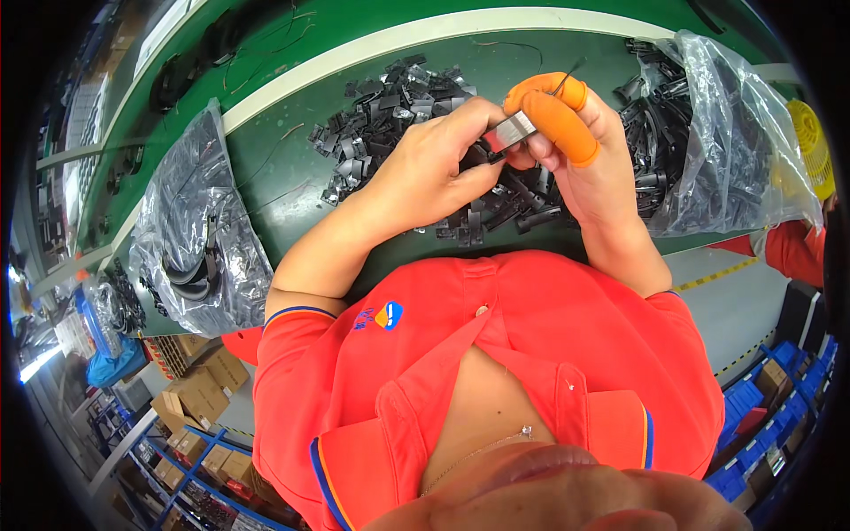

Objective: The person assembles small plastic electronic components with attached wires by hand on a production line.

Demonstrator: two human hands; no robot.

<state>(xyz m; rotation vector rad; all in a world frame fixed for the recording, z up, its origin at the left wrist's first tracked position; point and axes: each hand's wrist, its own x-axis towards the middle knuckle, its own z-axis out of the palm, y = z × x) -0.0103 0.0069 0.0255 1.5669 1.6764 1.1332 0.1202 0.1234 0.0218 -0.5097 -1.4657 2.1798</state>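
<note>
In front of my chest, both hands meet over the green table. My left hand [429,168] is closed, thumb and fingers pinching a small black part with a silver-grey face [511,132]. My right hand [591,164] grips the far end of the same part, its fingers bent round it. Orange finger cots [567,130] cover two of its digits. A thin dark wire [567,76] sticks up past the right fingertips. Beyond and beneath my hands lies a heap of small black plastic parts [390,106]. The right fingers partly hide the held part.
On the right, a clear plastic bag [726,142] holds many black parts, with a yellow basket [807,146] beside it. Another clear bag [199,239] with black curved pieces lies left. A pale strip [354,40] crosses the table's far side. Cartons [199,389] and blue racks stand below.
</note>
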